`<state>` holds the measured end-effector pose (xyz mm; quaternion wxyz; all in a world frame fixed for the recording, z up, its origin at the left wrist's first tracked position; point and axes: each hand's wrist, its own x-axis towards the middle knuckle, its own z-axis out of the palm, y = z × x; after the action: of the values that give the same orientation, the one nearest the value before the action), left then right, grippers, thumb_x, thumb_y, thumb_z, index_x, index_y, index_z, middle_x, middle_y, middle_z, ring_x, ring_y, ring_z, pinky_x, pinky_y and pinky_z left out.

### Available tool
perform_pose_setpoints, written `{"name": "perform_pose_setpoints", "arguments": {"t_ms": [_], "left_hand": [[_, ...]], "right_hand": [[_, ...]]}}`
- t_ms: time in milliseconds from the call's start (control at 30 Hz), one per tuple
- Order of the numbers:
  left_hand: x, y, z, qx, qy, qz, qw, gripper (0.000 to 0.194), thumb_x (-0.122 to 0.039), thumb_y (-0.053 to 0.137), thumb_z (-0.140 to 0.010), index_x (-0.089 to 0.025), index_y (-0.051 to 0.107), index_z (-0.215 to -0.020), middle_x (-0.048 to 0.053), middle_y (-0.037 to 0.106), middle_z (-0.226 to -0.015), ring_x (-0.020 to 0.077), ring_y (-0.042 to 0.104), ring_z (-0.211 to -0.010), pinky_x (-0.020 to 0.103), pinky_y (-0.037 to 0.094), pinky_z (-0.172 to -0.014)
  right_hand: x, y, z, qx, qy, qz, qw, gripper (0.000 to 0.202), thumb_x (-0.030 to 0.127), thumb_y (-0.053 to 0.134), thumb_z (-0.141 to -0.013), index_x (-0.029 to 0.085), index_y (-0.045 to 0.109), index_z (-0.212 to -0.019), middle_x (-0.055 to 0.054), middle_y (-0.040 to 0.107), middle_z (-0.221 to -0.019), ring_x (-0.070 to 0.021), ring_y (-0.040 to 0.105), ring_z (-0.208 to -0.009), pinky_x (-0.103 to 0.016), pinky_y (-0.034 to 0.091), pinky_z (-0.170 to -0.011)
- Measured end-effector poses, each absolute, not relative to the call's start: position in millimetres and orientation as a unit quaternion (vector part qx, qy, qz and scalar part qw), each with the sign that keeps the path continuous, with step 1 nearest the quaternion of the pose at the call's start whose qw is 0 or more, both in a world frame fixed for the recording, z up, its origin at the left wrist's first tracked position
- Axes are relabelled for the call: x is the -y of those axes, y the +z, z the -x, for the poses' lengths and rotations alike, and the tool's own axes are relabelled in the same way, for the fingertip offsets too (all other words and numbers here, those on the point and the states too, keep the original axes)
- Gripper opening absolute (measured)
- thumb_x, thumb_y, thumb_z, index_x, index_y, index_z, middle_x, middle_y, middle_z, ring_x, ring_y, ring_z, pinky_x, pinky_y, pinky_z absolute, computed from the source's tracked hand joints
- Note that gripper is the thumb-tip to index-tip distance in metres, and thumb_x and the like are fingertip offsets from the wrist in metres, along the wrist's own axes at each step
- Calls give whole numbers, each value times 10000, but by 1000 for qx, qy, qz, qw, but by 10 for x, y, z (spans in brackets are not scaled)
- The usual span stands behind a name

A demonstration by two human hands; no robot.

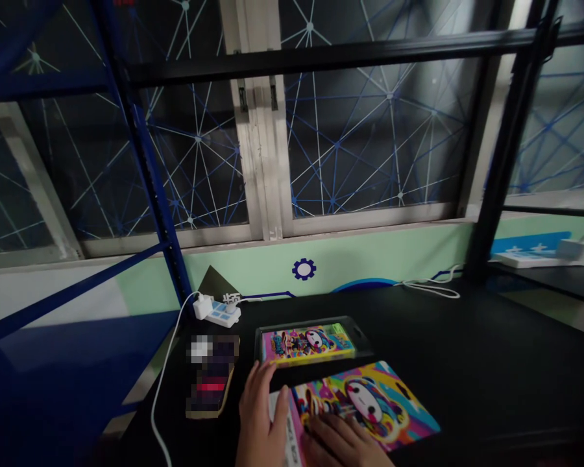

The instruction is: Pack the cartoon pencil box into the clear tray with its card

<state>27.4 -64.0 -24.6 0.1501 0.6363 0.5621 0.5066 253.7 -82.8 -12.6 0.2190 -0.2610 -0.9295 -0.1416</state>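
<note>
A colourful cartoon-printed card or flat package [399, 402] lies on the black table, its left part pale with small print. My left hand [263, 415] rests at its left edge, fingers somewhat apart and pointing forward, the thumb over the pale part. My right hand [340, 441] lies palm down on the printed face, fingers spread low across it. Just beyond, a clear plastic tray [363, 337] holds a matching colourful box [306, 344]. The fingertips of my left hand are close to the tray's near left corner.
On the left lies a phone [214, 376], partly pixelated. Behind it sits a white power strip [224, 314] with plugs; a white cable [161, 383] runs down the left. Dark shelf posts [146, 155] stand before the windows. Another power strip [525, 259] is at right.
</note>
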Motion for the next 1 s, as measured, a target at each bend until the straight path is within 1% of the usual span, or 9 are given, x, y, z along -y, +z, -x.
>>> {"name": "perform_pose_setpoints", "arguments": {"t_ms": [100, 267, 333, 400, 500, 600, 733, 833, 1000], "left_hand": [[642, -318, -299, -582, 463, -664, 76, 454, -377, 545, -964, -282, 591, -1405, 99, 574, -1504, 340, 413, -1477, 622, 363, -1171], [653, -284, -427, -657, 384, -649, 0, 473, -250, 408, -992, -252, 557, -1441, 115, 494, -1569, 344, 359, -1509, 677, 324, -1147], [670, -240, -470, -680, 339, -650, -12, 506, -217, 379, -993, -261, 518, -1477, 97, 450, -1603, 324, 331, -1525, 650, 331, -1155], [682, -192, -503, -695, 297, -654, -22, 525, -224, 376, -998, -277, 473, -1511, 92, 400, -1633, 327, 313, -1531, 653, 325, -1155], [648, -122, -512, -699, 257, -667, -26, 562, -277, 466, -984, -287, 419, -1544, 109, 350, -1658, 364, 298, -1530, 668, 313, -1150], [545, -50, -441, -688, 233, -687, 14, 667, -267, 608, -914, -302, 409, -1549, 106, 398, -1633, 362, 345, -1500, 596, 351, -1154], [436, 26, -310, -668, 229, -707, 41, 695, -291, 730, -834, -300, 504, -1491, 105, 493, -1553, 346, 431, -1422, 523, 362, -1160], [441, 36, -277, -663, 246, -706, 35, 656, -357, 724, -856, -293, 522, -1477, 116, 507, -1521, 339, 450, -1387, 513, 368, -1153], [493, 41, -294, -649, 267, -711, 29, 649, -347, 700, -874, -276, 502, -1488, 113, 501, -1505, 328, 403, -1421, 504, 349, -1172]], "right_hand": [[690, 2, -2255, 939, -113, 252, 207, 433, 436, 574, -996, 253, 611, -1387, -72, 709, -1333, -288, 714, -1135, -356, 572, -927], [555, 426, -2184, 926, 75, 309, 204, 355, 451, 538, -1006, 285, 672, -1290, -66, 719, -1290, -247, 678, -1147, -345, 515, -995], [412, 552, -2274, 893, 86, 390, 208, 351, 410, 474, -1036, 292, 660, -1309, -74, 681, -1344, -252, 623, -1227, -402, 455, -1070], [191, 602, -2393, 861, 64, 466, 192, 419, 414, 470, -1032, 263, 599, -1401, -120, 572, -1486, -306, 490, -1384, -503, 353, -1153], [-182, 573, -2570, 850, 67, 500, 151, 626, 490, 610, -944, 205, 511, -1492, -203, 441, -1581, -394, 359, -1471, -601, 314, -1151], [-462, 544, -2705, 859, 84, 491, 121, 817, 568, 757, -794, 247, 503, -1501, -203, 483, -1535, -419, 416, -1420, -614, 342, -1119], [-667, 573, -2812, 868, 93, 475, 109, 1025, 698, 839, -592, 240, 548, -1462, -184, 562, -1381, -411, 508, -1282, -586, 391, -1069], [-746, 563, -2816, 872, 93, 465, 117, 1016, 772, 809, -569, 237, 597, -1406, -157, 584, -1303, -379, 541, -1201, -549, 426, -1030], [-772, 456, -2680, 859, 48, 482, 166, 892, 830, 744, -605, 182, 679, -1213, -161, 598, -1158, -385, 553, -1100, -569, 448, -944]]}}
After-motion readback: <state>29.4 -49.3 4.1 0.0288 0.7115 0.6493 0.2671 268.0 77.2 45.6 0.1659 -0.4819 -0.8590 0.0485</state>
